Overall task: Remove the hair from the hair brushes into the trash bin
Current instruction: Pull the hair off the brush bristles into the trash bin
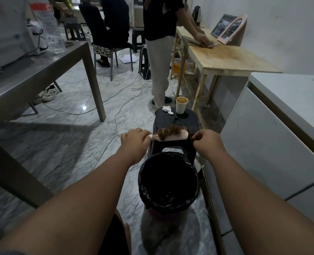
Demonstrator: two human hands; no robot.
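The left hand (134, 138) is covering the handle of the pink brush (172, 135), so only a little bit of handle is showing. The brown hair (168, 131) is hiding many of the bristles. The right hand (205, 139) is curling its fingers near the brush tip, and it is hard to tell if they are pinching any hair. The inside of the trash bin (168, 179) is looking all dark, so what is lying in it is hidden. The bin is blocking the front of the black stool (174, 120). The top edge is cutting off the standing person (160, 52). Both arms are running off the bottom edge.
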